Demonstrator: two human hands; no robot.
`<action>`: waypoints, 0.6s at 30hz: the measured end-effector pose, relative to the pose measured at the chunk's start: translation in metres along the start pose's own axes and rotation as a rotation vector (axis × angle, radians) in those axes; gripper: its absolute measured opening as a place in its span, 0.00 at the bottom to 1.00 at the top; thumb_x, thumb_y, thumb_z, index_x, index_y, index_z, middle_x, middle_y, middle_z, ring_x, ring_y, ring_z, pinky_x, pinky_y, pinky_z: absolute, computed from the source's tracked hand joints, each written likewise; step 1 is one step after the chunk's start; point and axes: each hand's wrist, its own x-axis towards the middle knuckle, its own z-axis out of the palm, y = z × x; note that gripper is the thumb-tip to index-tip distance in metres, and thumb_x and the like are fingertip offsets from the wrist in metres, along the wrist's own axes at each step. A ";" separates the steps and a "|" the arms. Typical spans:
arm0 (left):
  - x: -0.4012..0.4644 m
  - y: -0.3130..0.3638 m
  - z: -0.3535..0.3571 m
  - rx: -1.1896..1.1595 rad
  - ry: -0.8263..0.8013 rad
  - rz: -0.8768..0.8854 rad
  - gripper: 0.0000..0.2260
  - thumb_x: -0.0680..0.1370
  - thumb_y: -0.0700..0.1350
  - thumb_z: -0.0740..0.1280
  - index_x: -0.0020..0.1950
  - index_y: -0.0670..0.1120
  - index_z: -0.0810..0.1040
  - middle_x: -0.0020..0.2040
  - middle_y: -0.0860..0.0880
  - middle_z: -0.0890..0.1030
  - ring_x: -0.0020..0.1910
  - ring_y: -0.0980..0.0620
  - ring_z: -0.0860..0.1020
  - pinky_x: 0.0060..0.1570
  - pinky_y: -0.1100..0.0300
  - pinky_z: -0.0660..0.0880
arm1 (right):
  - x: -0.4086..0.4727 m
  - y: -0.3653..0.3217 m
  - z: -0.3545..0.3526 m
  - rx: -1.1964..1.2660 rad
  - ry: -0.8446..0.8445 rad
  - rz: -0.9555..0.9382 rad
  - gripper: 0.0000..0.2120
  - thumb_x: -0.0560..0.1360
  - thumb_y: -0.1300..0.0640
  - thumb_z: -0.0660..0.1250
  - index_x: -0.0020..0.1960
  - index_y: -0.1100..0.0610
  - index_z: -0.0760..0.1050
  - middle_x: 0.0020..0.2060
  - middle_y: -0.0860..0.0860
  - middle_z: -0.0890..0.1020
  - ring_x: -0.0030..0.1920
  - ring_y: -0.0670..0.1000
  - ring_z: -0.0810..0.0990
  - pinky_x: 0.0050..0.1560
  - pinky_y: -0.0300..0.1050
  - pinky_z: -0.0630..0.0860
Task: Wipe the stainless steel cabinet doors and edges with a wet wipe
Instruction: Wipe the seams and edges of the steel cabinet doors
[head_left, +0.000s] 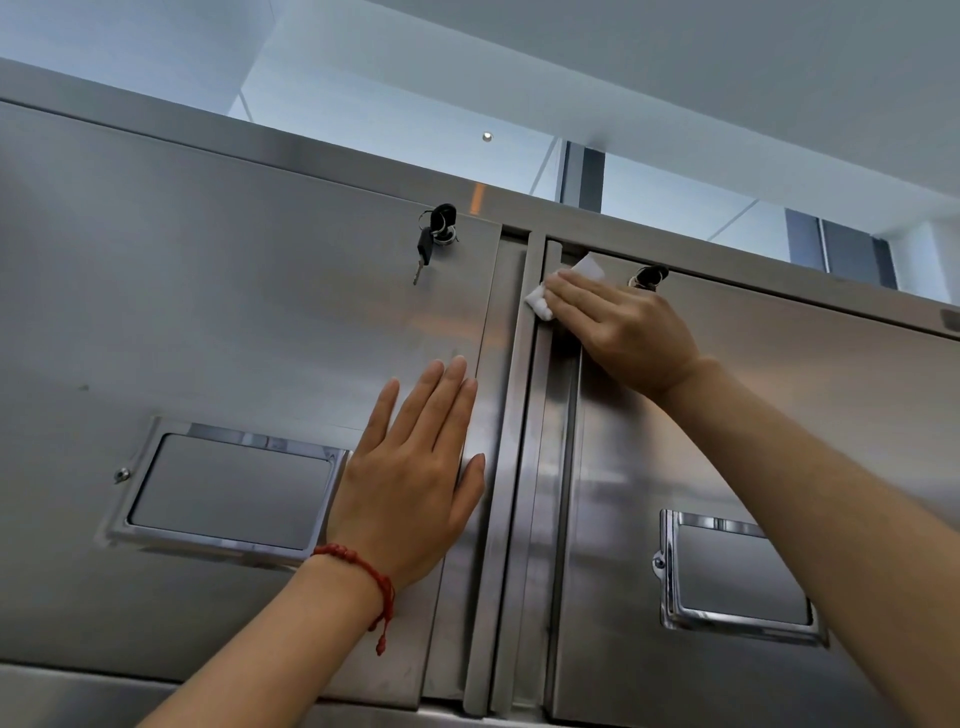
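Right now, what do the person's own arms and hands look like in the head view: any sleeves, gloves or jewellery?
Both forearms are bare in the head view, with no sleeves and no gloves. The left hand has a red beaded cord bracelet at the wrist, its knotted tail hanging down. The right hand shows no ring, watch or band. Nails on the left hand look short and unpainted.
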 end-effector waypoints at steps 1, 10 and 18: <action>0.000 0.000 0.000 0.001 0.000 0.001 0.25 0.78 0.52 0.52 0.69 0.38 0.67 0.70 0.40 0.67 0.69 0.41 0.65 0.65 0.38 0.64 | 0.001 0.000 -0.001 -0.004 0.005 -0.002 0.11 0.73 0.68 0.61 0.47 0.64 0.83 0.48 0.57 0.84 0.49 0.55 0.84 0.40 0.43 0.80; 0.000 0.000 -0.001 -0.003 -0.008 -0.007 0.25 0.78 0.51 0.52 0.70 0.38 0.67 0.70 0.40 0.67 0.70 0.42 0.65 0.65 0.39 0.64 | -0.007 -0.012 -0.010 0.063 0.025 -0.045 0.10 0.73 0.68 0.62 0.47 0.66 0.83 0.48 0.58 0.84 0.49 0.56 0.84 0.43 0.47 0.82; 0.000 0.000 -0.001 -0.004 -0.011 -0.010 0.25 0.77 0.51 0.53 0.70 0.38 0.67 0.70 0.40 0.67 0.70 0.42 0.65 0.66 0.39 0.64 | -0.010 -0.020 -0.011 0.093 0.018 -0.017 0.10 0.73 0.69 0.63 0.47 0.66 0.83 0.49 0.59 0.84 0.50 0.57 0.83 0.46 0.48 0.81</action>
